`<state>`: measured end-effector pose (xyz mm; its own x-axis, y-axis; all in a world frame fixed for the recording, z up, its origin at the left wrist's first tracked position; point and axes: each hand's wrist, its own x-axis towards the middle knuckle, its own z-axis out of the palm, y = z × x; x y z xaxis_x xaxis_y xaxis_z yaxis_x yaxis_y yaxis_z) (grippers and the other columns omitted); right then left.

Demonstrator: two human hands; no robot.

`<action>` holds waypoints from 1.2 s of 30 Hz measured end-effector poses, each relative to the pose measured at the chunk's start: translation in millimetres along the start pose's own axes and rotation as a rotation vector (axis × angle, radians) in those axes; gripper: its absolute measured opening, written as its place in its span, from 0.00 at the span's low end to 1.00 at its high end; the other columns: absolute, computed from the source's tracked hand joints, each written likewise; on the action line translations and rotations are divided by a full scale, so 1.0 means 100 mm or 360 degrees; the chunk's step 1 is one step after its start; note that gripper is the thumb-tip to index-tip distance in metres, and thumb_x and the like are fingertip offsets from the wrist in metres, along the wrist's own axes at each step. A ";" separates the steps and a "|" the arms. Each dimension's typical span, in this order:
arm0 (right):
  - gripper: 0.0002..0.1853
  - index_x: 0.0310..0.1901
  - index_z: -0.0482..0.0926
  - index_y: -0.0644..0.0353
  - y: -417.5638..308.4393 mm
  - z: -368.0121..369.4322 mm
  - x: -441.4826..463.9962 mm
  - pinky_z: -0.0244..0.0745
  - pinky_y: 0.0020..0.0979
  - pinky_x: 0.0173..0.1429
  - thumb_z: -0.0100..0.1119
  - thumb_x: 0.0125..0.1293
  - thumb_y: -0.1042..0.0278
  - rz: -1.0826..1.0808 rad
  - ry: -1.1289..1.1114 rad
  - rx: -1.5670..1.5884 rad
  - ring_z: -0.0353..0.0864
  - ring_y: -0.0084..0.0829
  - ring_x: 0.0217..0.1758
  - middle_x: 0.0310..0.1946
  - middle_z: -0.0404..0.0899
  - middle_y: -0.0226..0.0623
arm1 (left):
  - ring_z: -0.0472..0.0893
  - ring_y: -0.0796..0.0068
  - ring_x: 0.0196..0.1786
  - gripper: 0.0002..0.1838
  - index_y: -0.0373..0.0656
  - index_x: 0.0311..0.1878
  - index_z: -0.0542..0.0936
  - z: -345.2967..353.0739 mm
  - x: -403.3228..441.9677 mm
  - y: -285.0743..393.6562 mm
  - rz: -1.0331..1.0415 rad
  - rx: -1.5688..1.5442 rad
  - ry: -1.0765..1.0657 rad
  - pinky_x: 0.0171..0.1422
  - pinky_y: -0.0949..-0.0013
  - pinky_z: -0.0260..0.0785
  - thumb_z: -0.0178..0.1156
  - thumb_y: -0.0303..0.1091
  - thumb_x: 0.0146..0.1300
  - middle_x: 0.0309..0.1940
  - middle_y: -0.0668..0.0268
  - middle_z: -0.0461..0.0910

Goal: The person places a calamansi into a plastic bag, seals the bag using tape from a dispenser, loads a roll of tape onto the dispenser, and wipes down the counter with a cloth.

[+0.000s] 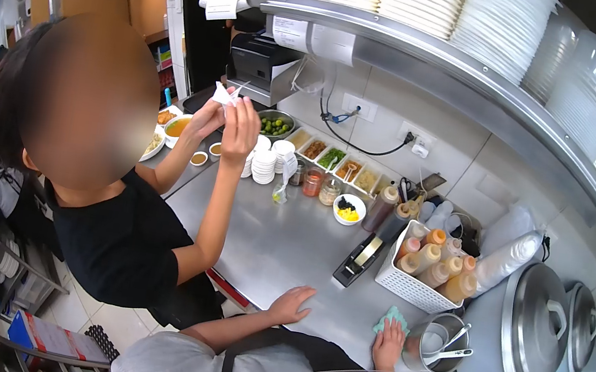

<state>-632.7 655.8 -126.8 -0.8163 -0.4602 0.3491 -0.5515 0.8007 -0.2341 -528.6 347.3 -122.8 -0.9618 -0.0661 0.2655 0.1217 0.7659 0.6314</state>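
My left hand [292, 304] rests at the front edge of the steel counter [265, 250], its fingers stretched out and holding nothing. Over to the right, my right hand [389, 344] presses on a crumpled green cloth [391, 319], with the fingertips on the fabric. Just beside that hand stands a metal pot [414, 350] holding a white-handled ladle [448, 355] and another utensil. A black tape dispenser [360, 263] sits farther back on the counter, between my two hands.
A co-worker in a black shirt [111, 247] stands close on the left, holding up a small white paper [224, 95]. A white basket of sauce bottles [406, 285], a bowl with yellow and black food [349, 210] and large lidded pots [535, 329] line the back. A shelf [440, 61] overhangs.
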 end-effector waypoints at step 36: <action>0.21 0.55 0.69 0.53 -0.01 0.00 -0.02 0.51 0.45 0.65 0.51 0.58 0.65 0.0017 0.0041 0.0017 0.60 0.42 0.62 0.57 0.66 0.40 | 0.65 0.57 0.59 0.22 0.39 0.51 0.70 0.04 0.07 -0.07 0.0144 -0.0006 0.0067 0.62 0.61 0.56 0.56 0.36 0.53 0.51 0.55 0.70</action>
<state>-630.7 655.8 -126.9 -0.8175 -0.4416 0.3697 -0.5447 0.8013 -0.2474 -537.5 344.5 -128.0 -0.9358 -0.0237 0.3517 0.2084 0.7676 0.6061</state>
